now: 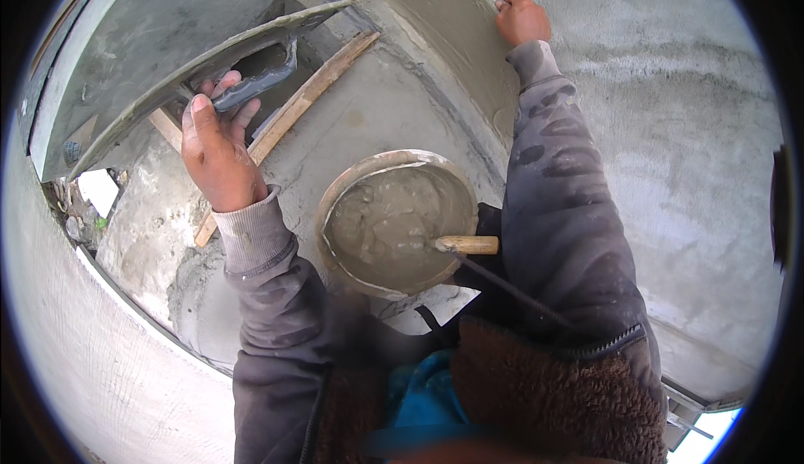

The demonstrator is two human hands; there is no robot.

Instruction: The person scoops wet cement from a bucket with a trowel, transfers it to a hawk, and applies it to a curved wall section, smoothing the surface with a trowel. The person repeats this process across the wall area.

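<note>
The float (213,59) is gripped by its handle (261,85) in the left hand (219,158), presumably for control, while the right hand (524,23) is held curled near the wall (662,112), its contents unclear.

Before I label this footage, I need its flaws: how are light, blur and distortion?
Head view: light mostly soft, white patch at lower right washed out; bucket, left hand and right hand fairly clear, bottom centre blurred; float looks bowed.
</note>
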